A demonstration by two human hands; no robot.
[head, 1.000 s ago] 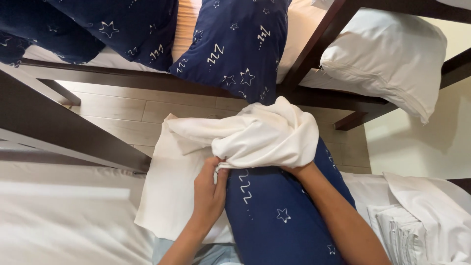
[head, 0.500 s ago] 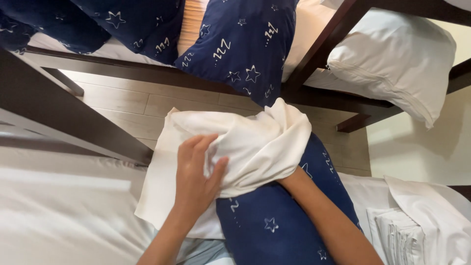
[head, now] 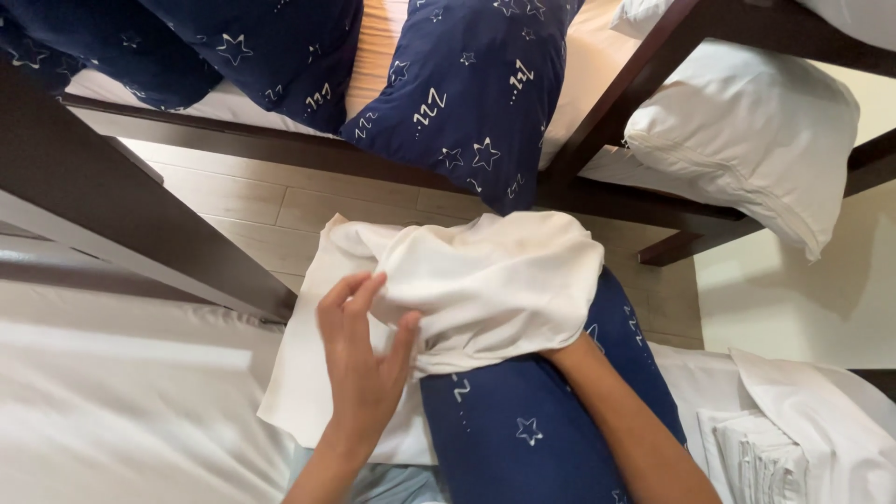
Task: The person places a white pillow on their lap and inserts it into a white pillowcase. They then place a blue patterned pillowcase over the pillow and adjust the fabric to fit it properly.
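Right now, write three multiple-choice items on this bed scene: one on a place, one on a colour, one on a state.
1. Where is the right hand?
A. Hidden inside the white fabric pillowcase
B. Flat on the wooden floor
C. On the stack of folded linen

2. What colour is the star-printed pillow that the pillowcase covers at one end?
A. Red
B. Dark blue
C. Green

3. How much of that pillow is covered?
A. All of it
B. None
C. Only the far end

Answers:
1 A: the right forearm ends under the bunched cloth, while the left hand lies on the outside of the cloth.
2 B: dark blue fabric with white stars shows below the cloth.
3 C: most of the pillow is bare.
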